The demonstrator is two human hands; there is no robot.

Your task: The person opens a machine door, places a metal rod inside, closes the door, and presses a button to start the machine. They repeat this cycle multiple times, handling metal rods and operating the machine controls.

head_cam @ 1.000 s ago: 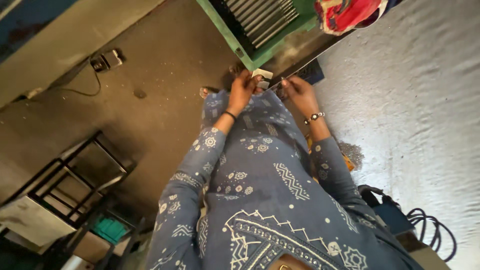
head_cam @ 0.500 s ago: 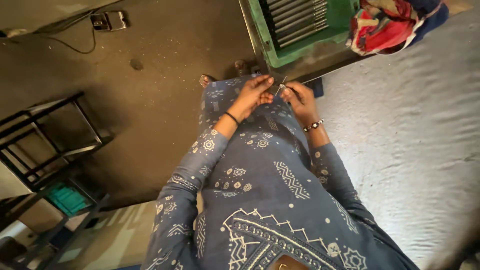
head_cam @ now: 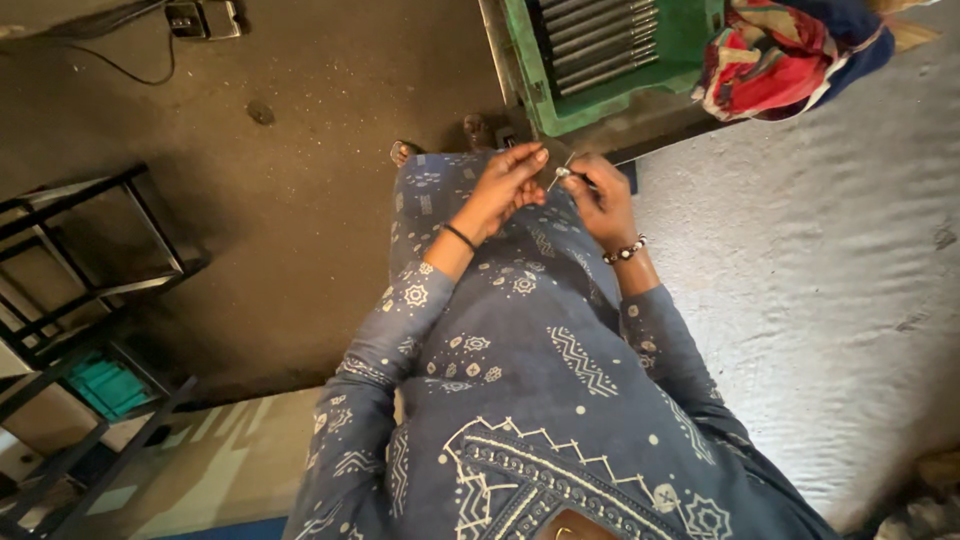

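Note:
Both my hands meet in front of my waist, over my blue patterned garment (head_cam: 520,330). My left hand (head_cam: 505,185), with a thin black band at the wrist, pinches one end of a small thin metal piece (head_cam: 560,173). My right hand (head_cam: 600,200), with a beaded bracelet, grips the other end of that piece with closed fingers. The piece is tiny and mostly hidden by my fingers, so I cannot tell what it is.
A green metal frame (head_cam: 540,80) holding several steel rods stands just beyond my hands. A red and blue cloth bundle (head_cam: 790,55) lies to its right on a grey surface (head_cam: 830,300). A black metal rack (head_cam: 90,260) stands left, a socket box with cable (head_cam: 205,18) on the brown floor.
My hands stay together on the small piece with fingers shifting slightly. The view has swung, so the green frame and cloth bundle now sit further right and the rack further left.

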